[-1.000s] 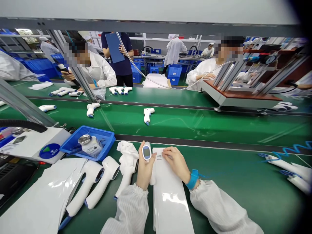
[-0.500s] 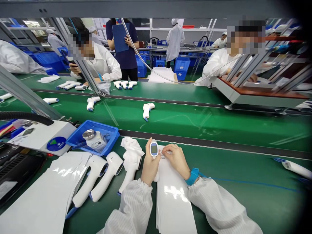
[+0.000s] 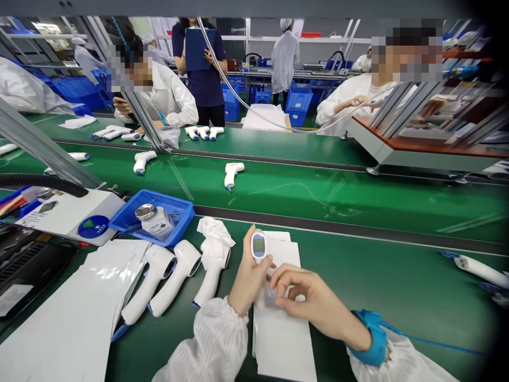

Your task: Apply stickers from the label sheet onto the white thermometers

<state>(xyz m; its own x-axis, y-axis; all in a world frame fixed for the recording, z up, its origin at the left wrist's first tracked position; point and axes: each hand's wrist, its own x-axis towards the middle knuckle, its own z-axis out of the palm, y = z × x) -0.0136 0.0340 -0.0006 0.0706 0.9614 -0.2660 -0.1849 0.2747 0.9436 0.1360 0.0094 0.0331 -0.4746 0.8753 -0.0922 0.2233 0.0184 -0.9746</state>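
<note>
My left hand [image 3: 247, 281] is closed round a white infrared thermometer [image 3: 259, 245], its small grey screen facing me. Just right of it, my right hand [image 3: 314, 300] has thumb and fingertips bent together in a pinch; whether something thin is between them is unclear. A blue strap [image 3: 371, 337] with a cord circles my right wrist. Beneath both hands lies a stack of white sheets [image 3: 284, 345]. To the left, two white thermometers, one outer [image 3: 143, 286] and one inner [image 3: 175, 278], rest beside a third [image 3: 209, 281] partly covered by a crumpled white cloth [image 3: 214, 233].
A blue tray [image 3: 183, 225] holds a metal-capped bottle [image 3: 157, 220]. More white sheets [image 3: 67, 307] lie at left. Beyond runs a green conveyor belt [image 3: 298, 185] carrying thermometers, one [image 3: 233, 175] near its middle. Another thermometer [image 3: 483, 271] lies at right. Co-workers sit across.
My right hand has drawn back toward me and to the right, away from the sheets' far end. Thermometers on the belt have shifted left. My left hand still holds its thermometer.
</note>
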